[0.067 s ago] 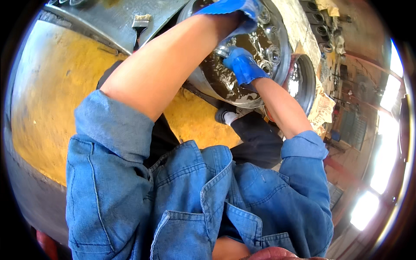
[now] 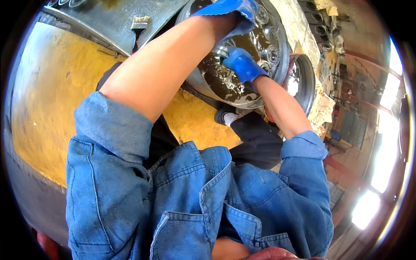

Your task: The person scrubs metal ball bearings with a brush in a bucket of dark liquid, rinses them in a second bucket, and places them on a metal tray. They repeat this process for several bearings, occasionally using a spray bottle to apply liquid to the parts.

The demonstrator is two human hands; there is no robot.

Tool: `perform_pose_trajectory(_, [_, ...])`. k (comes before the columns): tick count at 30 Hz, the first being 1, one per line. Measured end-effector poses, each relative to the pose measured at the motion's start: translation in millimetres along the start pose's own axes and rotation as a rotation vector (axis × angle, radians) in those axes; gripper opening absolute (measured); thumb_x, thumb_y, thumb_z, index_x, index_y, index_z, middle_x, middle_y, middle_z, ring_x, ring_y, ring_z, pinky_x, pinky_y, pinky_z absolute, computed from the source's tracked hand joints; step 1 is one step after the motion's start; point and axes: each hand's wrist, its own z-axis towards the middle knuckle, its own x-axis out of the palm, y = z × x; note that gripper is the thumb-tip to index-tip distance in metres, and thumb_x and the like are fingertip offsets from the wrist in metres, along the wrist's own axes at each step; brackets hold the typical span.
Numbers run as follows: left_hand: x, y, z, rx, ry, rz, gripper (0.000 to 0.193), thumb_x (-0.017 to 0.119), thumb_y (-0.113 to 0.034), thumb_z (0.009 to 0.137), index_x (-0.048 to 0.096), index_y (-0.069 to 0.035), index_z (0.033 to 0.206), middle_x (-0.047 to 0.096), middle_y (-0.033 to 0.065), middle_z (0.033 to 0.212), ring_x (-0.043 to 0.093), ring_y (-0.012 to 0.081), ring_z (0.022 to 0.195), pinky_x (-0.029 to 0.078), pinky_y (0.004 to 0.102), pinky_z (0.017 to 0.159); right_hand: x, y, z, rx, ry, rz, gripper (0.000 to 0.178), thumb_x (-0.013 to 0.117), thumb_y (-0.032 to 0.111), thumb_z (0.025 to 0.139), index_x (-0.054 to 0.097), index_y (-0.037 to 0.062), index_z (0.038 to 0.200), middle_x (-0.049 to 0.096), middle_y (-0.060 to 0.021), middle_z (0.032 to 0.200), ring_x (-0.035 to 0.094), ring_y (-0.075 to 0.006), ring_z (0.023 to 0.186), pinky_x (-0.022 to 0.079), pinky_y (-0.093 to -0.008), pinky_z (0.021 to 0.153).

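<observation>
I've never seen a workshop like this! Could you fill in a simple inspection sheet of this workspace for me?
Surface: grey metal tabletop at upper left; stained yellow floor below.
Job's things: round metal basin of brownish liquid, with ring-shaped metal parts along its right side.
Clutter: paintbrush on the tabletop; second round container right of the basin; crumpled sheet beside that.
Hands: both blue-gloved; left hand over the basin, fingers hidden; right hand against a shiny metal piece, grip hard to make out.
Cables: nothing seen clearly.
Surroundings: bright windows at far right; background blurred.
</observation>
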Motion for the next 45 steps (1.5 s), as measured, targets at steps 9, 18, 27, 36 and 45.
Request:
perform_pose_trajectory(9, [-45.2, -8.6, -1.0, 0.02, 0.217, -0.322, 0.027, 0.059, -0.021, 0.093, 0.066, -0.007, 0.114, 0.068, 0.0124, 0.106, 0.066, 0.0244, 0.097, 0.052, 0.0331, 0.089, 36.9, -69.6, -22.5, 0.109, -0.021, 1.132, 0.038, 0.06, 0.005, 0.087, 0.062, -0.0004, 0.125, 0.071, -0.0107, 0.104, 0.067, -0.0166, 0.078, 0.054, -0.0286, 0.063])
perform_pose_trajectory(18, [8.7, -11.9, 6.2, -0.174, 1.158, -0.593, 0.061, 0.074, -0.032, 0.08, 0.06, -0.005, 0.134, 0.07, 0.0153, 0.11, 0.066, 0.0236, 0.101, 0.051, 0.0368, 0.092, 26.4, -59.9, -73.5, 0.021, -0.029, 1.699, 0.045, 0.059, 0.003, 0.086, 0.056, 0.0013, 0.131, 0.07, -0.0139, 0.106, 0.072, -0.0255, 0.086, 0.062, -0.0385, 0.062])
perform_pose_trajectory(27, [16.9, -34.6, -14.2, -0.461, 1.397, -0.769, 0.053, 0.069, -0.021, 0.084, 0.061, -0.006, 0.135, 0.07, 0.0089, 0.106, 0.065, 0.015, 0.079, 0.053, 0.0278, 0.071, 44.4, -60.7, -90.1, 0.052, -0.107, 1.811, 0.045, 0.061, 0.005, 0.079, 0.062, -0.0026, 0.124, 0.072, -0.0141, 0.093, 0.07, -0.0231, 0.071, 0.058, -0.0347, 0.052])
perform_pose_trajectory(36, [48.2, -30.2, -32.0, -0.617, 1.128, -0.931, 0.044, 0.066, -0.014, 0.085, 0.065, -0.004, 0.128, 0.072, 0.0108, 0.106, 0.065, 0.0184, 0.09, 0.051, 0.0309, 0.079, 28.3, -65.4, -83.3, 0.07, -0.142, 1.594, 0.041, 0.059, 0.013, 0.084, 0.064, -0.0016, 0.121, 0.07, -0.0128, 0.093, 0.067, -0.0177, 0.07, 0.056, -0.0295, 0.056])
perform_pose_trajectory(45, [-1.8, -55.5, -43.4, -0.868, 1.132, -0.915, 0.031, 0.06, -0.015, 0.095, 0.065, 0.001, 0.122, 0.073, 0.0096, 0.099, 0.068, 0.0141, 0.086, 0.056, 0.0294, 0.074, 13.3, -68.5, -87.0, 0.003, -0.113, 1.494, 0.04, 0.062, 0.019, 0.085, 0.065, -0.0018, 0.119, 0.07, -0.0102, 0.088, 0.062, -0.014, 0.063, 0.053, -0.0287, 0.057])
